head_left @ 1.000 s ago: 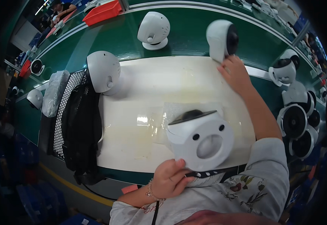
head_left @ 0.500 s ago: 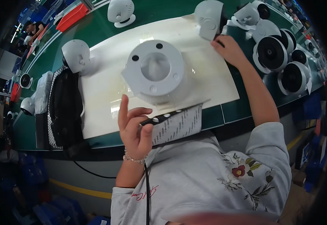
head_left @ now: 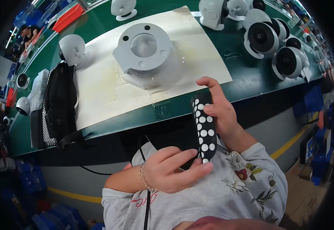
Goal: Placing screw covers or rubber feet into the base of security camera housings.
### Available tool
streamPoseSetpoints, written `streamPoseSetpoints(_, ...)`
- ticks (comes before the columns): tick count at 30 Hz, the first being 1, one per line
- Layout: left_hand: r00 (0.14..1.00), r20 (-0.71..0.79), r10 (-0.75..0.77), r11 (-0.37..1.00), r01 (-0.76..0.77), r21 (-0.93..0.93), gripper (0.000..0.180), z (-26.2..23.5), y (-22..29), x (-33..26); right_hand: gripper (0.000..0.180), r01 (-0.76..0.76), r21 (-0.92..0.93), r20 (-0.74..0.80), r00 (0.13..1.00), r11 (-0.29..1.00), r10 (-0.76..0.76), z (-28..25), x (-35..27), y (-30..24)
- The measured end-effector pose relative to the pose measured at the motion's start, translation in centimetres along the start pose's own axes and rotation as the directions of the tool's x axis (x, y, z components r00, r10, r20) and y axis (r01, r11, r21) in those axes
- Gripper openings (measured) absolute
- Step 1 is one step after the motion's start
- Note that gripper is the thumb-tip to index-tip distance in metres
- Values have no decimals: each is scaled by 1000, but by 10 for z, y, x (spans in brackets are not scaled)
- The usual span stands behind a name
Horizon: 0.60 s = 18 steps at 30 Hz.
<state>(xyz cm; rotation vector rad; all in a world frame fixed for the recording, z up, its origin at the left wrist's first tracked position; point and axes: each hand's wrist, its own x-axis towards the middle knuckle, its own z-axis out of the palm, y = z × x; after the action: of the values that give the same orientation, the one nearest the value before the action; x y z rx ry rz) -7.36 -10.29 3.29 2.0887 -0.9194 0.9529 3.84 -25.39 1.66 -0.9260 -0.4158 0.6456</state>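
Observation:
A black sheet with rows of white round stickers (head_left: pixel 204 132) is held upright and slightly curled before my body. My right hand (head_left: pixel 225 115) grips its right side, thumb on the front, index finger raised. Closed on the sheet's lower end are the fingers of my left hand (head_left: pixel 171 168); whether a sticker is between them I cannot make out. Beyond my hands, a white ring-shaped housing (head_left: pixel 151 63) lies on the cream mat (head_left: pixel 109 96). Two black round pads (head_left: pixel 147 27) sit on its top face, and two round recesses there are bare.
White fan-like devices with black fronts (head_left: pixel 263 37) crowd the right of the green table (head_left: pixel 247 82); another white device (head_left: pixel 213 14) stands by the mat's far corner. A black bag (head_left: pixel 60 103) lies left, near a white device (head_left: pixel 72 49). A red tray (head_left: pixel 68 18) is farther back.
My right hand has come back from the white device at the far right and now grips the sticker sheet. The sheet, earlier in my left hand alone, has turned upright. The view has shifted slightly.

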Motion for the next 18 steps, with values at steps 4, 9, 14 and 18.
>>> streamPoseSetpoints(4,973,193,122,974,-80,-214,25,-5,-4,11,66,59,242,94,992,969,-84,-4,-5,2)
streamPoseSetpoints(9,869,2,-495,812,463,-356,52,-5,-34,-8,66,35,214,190,979,976,-77,22,-7,-13)
streamPoseSetpoints(14,778,186,-601,537,564,-627,42,6,-42,-14,47,21,-116,303,953,993,15,29,-1,-20)
streamPoseSetpoints(18,753,244,-611,441,580,-685,29,3,-46,-16,35,66,-271,387,921,960,45,19,7,-27)
